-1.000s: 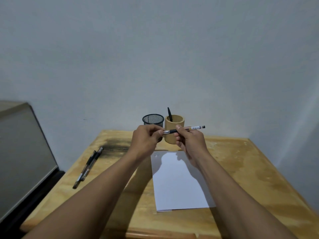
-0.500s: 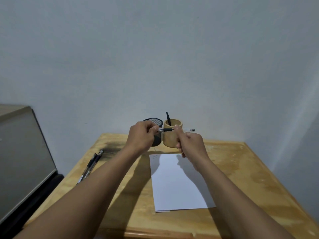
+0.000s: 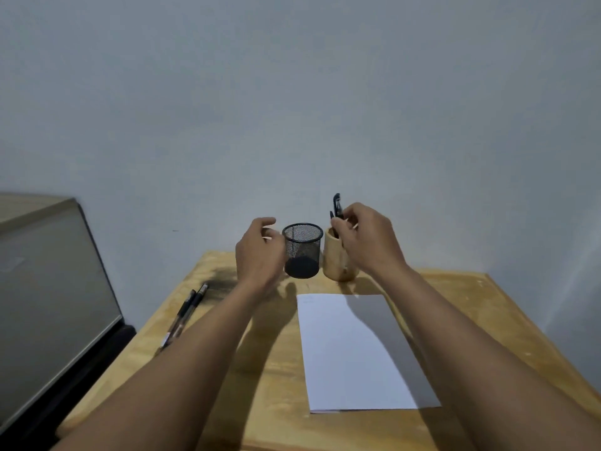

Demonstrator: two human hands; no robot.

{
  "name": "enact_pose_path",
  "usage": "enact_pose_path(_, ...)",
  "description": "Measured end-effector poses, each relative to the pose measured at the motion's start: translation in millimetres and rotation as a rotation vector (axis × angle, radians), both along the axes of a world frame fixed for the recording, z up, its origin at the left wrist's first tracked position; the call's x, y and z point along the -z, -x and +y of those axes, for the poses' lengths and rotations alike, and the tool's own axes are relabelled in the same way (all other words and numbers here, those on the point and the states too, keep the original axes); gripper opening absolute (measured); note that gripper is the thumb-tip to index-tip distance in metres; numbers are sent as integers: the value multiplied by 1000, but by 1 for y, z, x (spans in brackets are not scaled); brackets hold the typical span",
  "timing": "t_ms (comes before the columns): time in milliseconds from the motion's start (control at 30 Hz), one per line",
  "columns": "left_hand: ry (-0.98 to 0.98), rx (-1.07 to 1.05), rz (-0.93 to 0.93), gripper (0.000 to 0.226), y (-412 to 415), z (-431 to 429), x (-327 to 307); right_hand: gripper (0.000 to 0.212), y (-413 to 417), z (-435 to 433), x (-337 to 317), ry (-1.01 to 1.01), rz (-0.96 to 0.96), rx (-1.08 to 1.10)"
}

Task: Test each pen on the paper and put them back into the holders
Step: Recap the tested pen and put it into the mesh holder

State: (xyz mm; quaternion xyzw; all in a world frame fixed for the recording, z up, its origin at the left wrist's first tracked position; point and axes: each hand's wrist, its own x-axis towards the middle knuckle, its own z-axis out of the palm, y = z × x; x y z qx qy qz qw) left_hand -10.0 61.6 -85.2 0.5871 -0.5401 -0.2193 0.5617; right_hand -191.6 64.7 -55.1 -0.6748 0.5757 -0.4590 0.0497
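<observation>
Slim black pen (image 3: pixel 337 206) stands near upright at the mouth of the round tan wooden holder (image 3: pixel 335 262). It is pinched by the fingertips of the right hand (image 3: pixel 367 242), evidently so it can be lowered in. Left hand (image 3: pixel 260 252) is loosely curled and holds nothing, just beside the black wire-mesh cup (image 3: pixel 302 252); contact cannot be confirmed. Two dark pens (image 3: pixel 185 314) lie on the wooden table (image 3: pixel 487 304), left of the white paper sheet (image 3: pixel 351 353), and are judged to be awaiting test.

2 holders, i.e. 1 mesh holder (image 3: pixel 302 249) + 1 wooden holder (image 3: pixel 333 263); 1 paper sheet (image 3: pixel 351 353) lower centre; 2 table pens (image 3: pixel 187 312) centre-left; prob. 2 holder pens (image 3: pixel 337 205), blurry.
</observation>
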Motion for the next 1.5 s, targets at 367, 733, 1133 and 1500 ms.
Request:
enact_pose_path(367,-197,154,-121,95,11,-62,57,21,-38,-63,-33,-83,-180,-43)
enact_pose_path(733,-73,198,-49,65,9,-76,70,29,-49,-104,2,-362,-12,-40)
enact_pose_path(1133,-131,199,-53,75,8,-68,64,15,-49,-93,-1,-277,44,-59)
enact_pose_path(1500,-138,-221,-448,36,-74,31,46,24,-95,-38,0,-263,125,-251)
